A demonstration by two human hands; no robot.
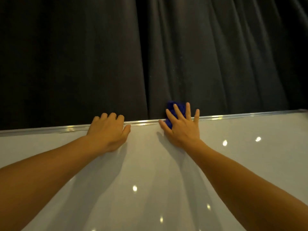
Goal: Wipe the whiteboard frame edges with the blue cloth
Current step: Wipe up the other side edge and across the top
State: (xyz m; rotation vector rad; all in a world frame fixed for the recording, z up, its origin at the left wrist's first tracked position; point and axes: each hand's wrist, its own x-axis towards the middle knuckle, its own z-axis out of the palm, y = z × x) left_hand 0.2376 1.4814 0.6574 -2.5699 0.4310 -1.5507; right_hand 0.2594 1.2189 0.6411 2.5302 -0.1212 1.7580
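The whiteboard's silver metal frame edge [233,116] runs across the view from left to right, with the white board surface [150,172] below it. My right hand [182,126] presses the bunched blue cloth [177,107] onto the frame edge, fingers spread over it; most of the cloth is hidden under the hand. My left hand [108,130] rests on the board a little to the left, its fingers curled over the top of the frame and its thumb lying along the edge.
A dark pleated curtain [166,47] hangs right behind the board and fills the upper half of the view. Small ceiling-light reflections [225,142] dot the glossy board.
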